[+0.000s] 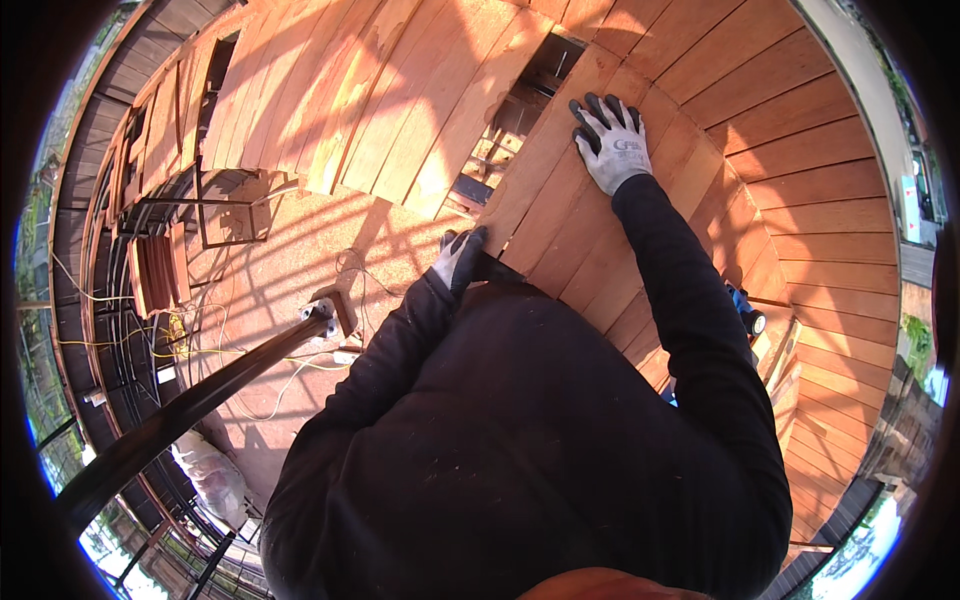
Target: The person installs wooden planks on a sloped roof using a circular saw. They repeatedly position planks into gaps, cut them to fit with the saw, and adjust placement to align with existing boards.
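Note:
Both my hands wear gloves with pale backs and dark fingertips. My right hand lies flat, fingers spread, on the upper part of a long reddish wooden plank. At the near end of this plank is my left hand, its fingers bent together against the board's end; their undersides are hidden. Left of the plank runs an open gap in the decking, through which dark framing and a lower level show. More planks lie side by side to the right of it.
Beyond the gap lies more decking. On the left the deck ends above a lower floor with cables, stacked boards and a white sack. A dark metal pole slants across. A blue tool sits beyond my right arm.

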The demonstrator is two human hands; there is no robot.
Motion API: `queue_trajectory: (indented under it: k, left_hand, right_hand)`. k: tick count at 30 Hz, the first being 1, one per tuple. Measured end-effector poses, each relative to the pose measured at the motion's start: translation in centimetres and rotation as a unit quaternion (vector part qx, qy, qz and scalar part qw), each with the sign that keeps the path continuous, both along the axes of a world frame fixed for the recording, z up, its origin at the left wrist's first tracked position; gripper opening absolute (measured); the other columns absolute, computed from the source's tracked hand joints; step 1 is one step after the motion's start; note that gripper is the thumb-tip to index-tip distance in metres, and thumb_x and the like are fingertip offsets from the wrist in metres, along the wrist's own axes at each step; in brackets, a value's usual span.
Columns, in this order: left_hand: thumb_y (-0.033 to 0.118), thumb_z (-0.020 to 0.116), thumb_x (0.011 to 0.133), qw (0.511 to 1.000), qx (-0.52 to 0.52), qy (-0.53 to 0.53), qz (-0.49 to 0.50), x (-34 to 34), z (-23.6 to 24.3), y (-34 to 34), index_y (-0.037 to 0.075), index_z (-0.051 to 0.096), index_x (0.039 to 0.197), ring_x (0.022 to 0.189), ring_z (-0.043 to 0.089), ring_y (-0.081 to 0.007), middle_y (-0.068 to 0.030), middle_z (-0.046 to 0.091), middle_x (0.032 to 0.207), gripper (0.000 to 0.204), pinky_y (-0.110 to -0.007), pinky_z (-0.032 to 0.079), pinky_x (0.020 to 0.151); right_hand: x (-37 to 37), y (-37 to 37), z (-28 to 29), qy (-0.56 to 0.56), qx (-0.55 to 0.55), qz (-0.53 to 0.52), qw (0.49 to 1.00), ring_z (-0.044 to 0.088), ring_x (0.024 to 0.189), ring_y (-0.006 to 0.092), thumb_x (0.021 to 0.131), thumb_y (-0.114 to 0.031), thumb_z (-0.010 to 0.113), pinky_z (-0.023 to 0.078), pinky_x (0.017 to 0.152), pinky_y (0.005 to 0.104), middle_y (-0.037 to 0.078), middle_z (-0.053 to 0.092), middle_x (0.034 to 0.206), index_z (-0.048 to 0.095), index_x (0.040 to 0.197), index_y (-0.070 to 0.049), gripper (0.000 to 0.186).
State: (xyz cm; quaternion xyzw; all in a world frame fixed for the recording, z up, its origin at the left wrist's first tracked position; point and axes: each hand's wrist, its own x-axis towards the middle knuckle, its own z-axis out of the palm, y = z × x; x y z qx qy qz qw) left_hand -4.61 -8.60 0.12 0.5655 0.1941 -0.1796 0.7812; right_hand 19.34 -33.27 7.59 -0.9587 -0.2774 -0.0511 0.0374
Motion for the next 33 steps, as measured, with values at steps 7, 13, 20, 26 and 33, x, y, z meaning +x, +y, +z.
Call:
queue_trajectory:
  k: [7, 13, 20, 26, 33]
  left_hand:
    - [0.053, 0.053, 0.097, 0.954, -0.245, 0.134, 0.106, 1.2, -2.2, 1.0, -0.003, 0.051, 0.125, 0.094, 0.068, -0.0383, -0.028, 0.066, 0.105, 0.063, -0.05, 0.056, 0.085]
    - [0.049, 0.059, 0.094, 0.995, 0.071, -0.069, -0.032, 0.5, -2.3, -0.2, -0.005, 0.055, 0.125, 0.086, 0.07, -0.0292, -0.0216, 0.069, 0.096, 0.062, -0.037, 0.056, 0.08]
    - [0.035, 0.067, 0.093, 0.994, -0.037, 0.079, 0.066, 1.4, 5.6, -1.4, -0.001, 0.06, 0.119, 0.084, 0.07, -0.0238, -0.0158, 0.07, 0.097, 0.046, -0.033, 0.057, 0.076]
    - [0.028, 0.068, 0.093, 0.994, 0.01, 0.025, 0.107, 1.1, 5.6, -1.4, 0.0, 0.066, 0.108, 0.076, 0.066, -0.0159, -0.0091, 0.07, 0.09, 0.032, -0.027, 0.053, 0.07]
    - [0.023, 0.064, 0.095, 0.983, 0.032, -0.045, 0.176, -0.5, 10.9, 1.3, 0.001, 0.071, 0.1, 0.074, 0.063, -0.0103, -0.0042, 0.068, 0.088, 0.024, -0.025, 0.049, 0.059]
  right_hand:
    - [0.3, 0.2, 0.2, -0.005, -0.004, -0.005, 1.0, 0.031, 0.144, 0.0288, 0.096, -0.042, 0.052, 0.018, 0.12, 0.0507, 0.004, 0.04, 0.154, 0.049, 0.143, -0.028, 0.049]
    - [0.4, 0.1, -0.1, -0.012, 0.015, 0.006, 1.0, 0.031, 0.144, 0.0292, 0.096, -0.043, 0.052, 0.019, 0.12, 0.0506, 0.004, 0.04, 0.154, 0.047, 0.144, -0.03, 0.05]
    - [0.2, 0.2, -0.2, -0.005, 0.005, -0.016, 1.0, 0.029, 0.145, 0.0293, 0.096, -0.044, 0.051, 0.019, 0.12, 0.0501, 0.004, 0.038, 0.155, 0.045, 0.145, -0.028, 0.052]
    - [0.4, 0.4, 0.2, -0.004, 0.048, -0.009, 0.999, 0.032, 0.144, 0.0294, 0.095, -0.045, 0.053, 0.02, 0.12, 0.0481, 0.005, 0.042, 0.152, 0.046, 0.145, -0.024, 0.054]
    - [0.6, -0.8, -1.1, -0.034, 0.18, -0.069, 0.981, 0.041, 0.135, 0.0318, 0.09, -0.04, 0.063, 0.029, 0.115, 0.0463, 0.015, 0.052, 0.14, 0.052, 0.139, -0.015, 0.056]
